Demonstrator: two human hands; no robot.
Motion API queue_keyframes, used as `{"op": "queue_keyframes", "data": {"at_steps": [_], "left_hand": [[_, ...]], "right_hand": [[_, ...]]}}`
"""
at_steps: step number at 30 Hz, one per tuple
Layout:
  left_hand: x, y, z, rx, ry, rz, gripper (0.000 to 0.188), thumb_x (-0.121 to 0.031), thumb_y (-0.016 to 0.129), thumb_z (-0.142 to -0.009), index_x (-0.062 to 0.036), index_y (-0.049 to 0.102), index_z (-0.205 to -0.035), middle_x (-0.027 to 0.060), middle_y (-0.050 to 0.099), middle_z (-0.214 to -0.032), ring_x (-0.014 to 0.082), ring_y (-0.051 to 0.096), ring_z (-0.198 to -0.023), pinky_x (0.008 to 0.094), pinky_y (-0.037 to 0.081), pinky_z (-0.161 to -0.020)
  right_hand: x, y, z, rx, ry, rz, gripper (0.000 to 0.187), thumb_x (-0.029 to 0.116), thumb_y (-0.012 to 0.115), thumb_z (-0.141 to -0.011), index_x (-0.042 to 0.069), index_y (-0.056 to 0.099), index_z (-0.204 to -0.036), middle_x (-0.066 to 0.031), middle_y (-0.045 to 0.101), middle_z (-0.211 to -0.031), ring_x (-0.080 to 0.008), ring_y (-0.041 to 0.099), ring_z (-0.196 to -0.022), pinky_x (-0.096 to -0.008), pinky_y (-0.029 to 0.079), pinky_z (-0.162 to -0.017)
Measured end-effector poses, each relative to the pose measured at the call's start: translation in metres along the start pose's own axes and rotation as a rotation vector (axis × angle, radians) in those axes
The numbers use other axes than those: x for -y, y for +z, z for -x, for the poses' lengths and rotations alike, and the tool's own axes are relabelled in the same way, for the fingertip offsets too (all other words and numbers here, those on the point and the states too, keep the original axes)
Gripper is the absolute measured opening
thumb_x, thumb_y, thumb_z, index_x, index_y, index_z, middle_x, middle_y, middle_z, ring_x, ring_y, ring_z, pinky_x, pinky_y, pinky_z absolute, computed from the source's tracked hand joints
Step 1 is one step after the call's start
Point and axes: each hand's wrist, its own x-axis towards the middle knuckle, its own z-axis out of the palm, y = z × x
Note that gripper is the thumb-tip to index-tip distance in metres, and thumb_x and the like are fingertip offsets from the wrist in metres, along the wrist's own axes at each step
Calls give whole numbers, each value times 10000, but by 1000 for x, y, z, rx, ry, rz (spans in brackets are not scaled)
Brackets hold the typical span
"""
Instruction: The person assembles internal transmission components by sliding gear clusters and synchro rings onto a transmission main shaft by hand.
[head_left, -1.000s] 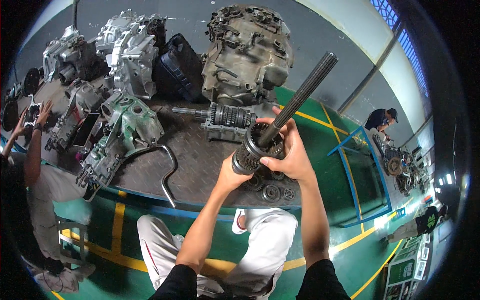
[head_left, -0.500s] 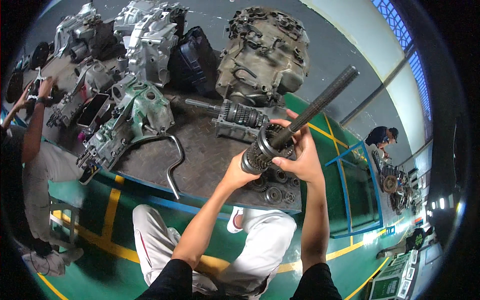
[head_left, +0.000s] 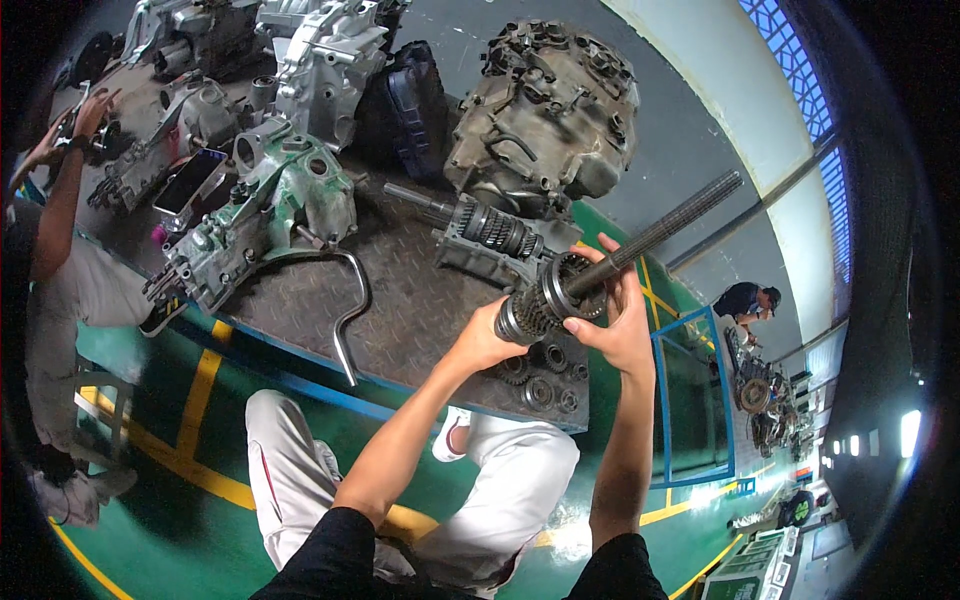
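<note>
A gear shaft (head_left: 660,232) with a long splined end is held up over the table's right part, tilted so that this end points up and to the right. Round its lower end, my left hand (head_left: 488,338) is closed on the gear stack. My right hand (head_left: 618,322) grips the larger toothed ring from the right, thumb in front and fingers behind. Just behind them lies an open metal housing (head_left: 480,256) with a second geared shaft (head_left: 497,230) in it. Several loose gears (head_left: 538,392) rest on the table below my hands.
The metal-topped table (head_left: 300,310) has a blue edge. A bent metal bar (head_left: 352,320) and a green-stained gearbox casing (head_left: 290,205) lie to the left. A large gearbox (head_left: 545,110) stands behind. At far left a co-worker's hands (head_left: 85,125) work; a blue frame (head_left: 692,400) stands right.
The view has shifted a little. The shaft, still in both hands, sits slightly farther right in the picture and leans more toward level. My grip looks the same.
</note>
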Motion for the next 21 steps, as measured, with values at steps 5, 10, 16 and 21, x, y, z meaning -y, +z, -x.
{"op": "queue_keyframes", "data": {"at_steps": [5, 10, 16, 21], "left_hand": [[1, -1, 3, -20, 0, -82, 558, -47, 832, -658, -6, 660, -1187, 65, 722, -1031, 138, 650, -953, 326, 527, -921], [-1, -4, 4, 22, -4, -52, 536, -54, 831, -662, -2, 659, -1167, 61, 720, -1020, 133, 641, -941, 318, 525, -901], [-3, -8, 3, 63, -51, -45, 530, -110, 860, -672, -2, 679, -1158, 60, 729, -1052, 144, 656, -955, 326, 530, -902], [-1, -7, 3, 48, -69, -56, 529, -111, 874, -679, -1, 681, -1159, 70, 736, -1050, 151, 657, -947, 325, 534, -891]], "right_hand": [[-9, -1, 1, 9, 27, -51, 1146, 170, 925, -669, -18, 257, -1581, -175, 535, -1461, -266, 529, -1345, -401, 378, -1180], [-10, -3, 5, 41, 29, -79, 1139, 166, 915, -669, -21, 255, -1578, -180, 524, -1475, -275, 514, -1362, -403, 357, -1192], [-9, -2, 5, 71, 10, -96, 1117, 137, 908, -656, 4, 278, -1569, -179, 520, -1488, -261, 515, -1358, -406, 339, -1204], [-8, 3, 8, 38, -15, -79, 1104, 117, 915, -642, 36, 301, -1556, -159, 541, -1475, -243, 526, -1345, -397, 369, -1185]]}}
